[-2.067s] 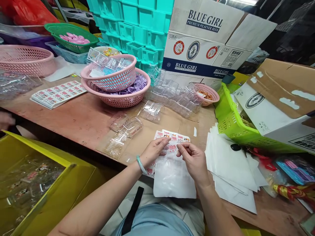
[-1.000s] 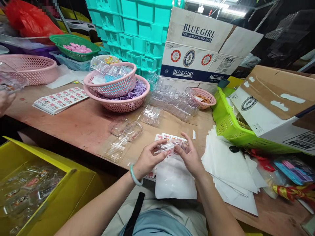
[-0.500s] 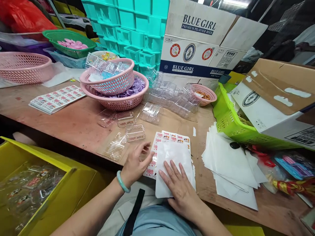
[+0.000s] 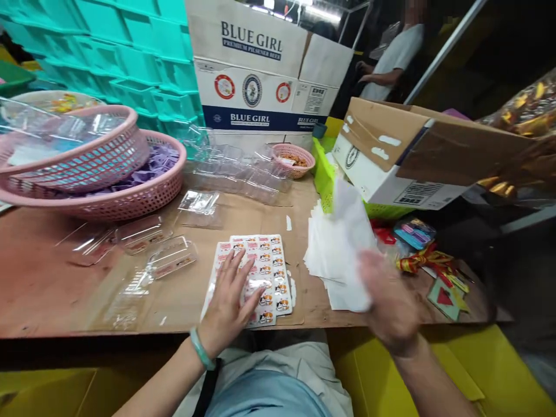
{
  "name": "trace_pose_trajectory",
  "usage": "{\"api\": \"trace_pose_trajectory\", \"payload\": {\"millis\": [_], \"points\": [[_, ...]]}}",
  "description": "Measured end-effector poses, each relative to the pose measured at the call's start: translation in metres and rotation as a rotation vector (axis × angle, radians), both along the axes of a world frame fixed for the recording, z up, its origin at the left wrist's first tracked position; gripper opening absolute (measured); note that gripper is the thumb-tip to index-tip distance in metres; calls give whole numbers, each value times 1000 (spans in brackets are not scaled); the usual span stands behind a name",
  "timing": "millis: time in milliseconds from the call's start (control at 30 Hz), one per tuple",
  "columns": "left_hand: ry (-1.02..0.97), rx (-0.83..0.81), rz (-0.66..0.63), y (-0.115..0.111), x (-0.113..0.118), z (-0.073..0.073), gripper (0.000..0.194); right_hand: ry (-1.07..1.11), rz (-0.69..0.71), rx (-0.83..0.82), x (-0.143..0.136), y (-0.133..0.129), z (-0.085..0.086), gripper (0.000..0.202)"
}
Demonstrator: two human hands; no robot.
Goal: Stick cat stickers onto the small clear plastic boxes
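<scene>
My left hand lies with fingers spread on sticker sheets printed with cats and pink lettering, stacked slightly askew at the table's front. To the right, my right hand is smeared by motion; a white backing sheet rises from its fingers, apparently pinched there. That sheet is over a loose pile of white sheets. Left of the stickers are clear plastic boxes, some with stickers on them.
Pink baskets with purple shreds stand at left, before stacked teal crates. Clear boxes and a small pink basket lie behind. A lime basket bears a carton. A person is in the background.
My right hand has moved right with the white sheet, uncovering the sticker sheets. My left hand has come down onto the stickers. The view has turned right.
</scene>
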State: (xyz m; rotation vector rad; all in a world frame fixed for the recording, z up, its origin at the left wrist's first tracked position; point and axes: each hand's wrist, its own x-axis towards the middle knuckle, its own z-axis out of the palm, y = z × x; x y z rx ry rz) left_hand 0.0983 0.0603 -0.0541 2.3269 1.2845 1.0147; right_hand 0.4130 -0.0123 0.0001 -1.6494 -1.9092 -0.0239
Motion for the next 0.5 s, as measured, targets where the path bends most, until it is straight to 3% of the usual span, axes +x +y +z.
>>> {"api": "trace_pose_trajectory", "payload": {"millis": [67, 100, 200, 300, 400, 500], "points": [[-52, -4, -101, 4, 37, 11, 54, -84, 163, -51, -6, 11, -16, 45], [-51, -13, -181, 8, 57, 15, 53, -91, 180, -98, -6, 19, -25, 42], [106, -125, -441, 29, 118, 16, 48, -55, 69, -269, 14, 46, -45, 41], [304, -214, -492, 49, 166, 4, 54, -78, -137, -280, 63, 80, -43, 38], [430, -178, -487, 59, 194, -9, 63, -184, -260, -268, 108, 120, -37, 36], [491, -179, -498, 60, 202, -17, 67, -292, -216, -298, 129, 151, -40, 37]]}}
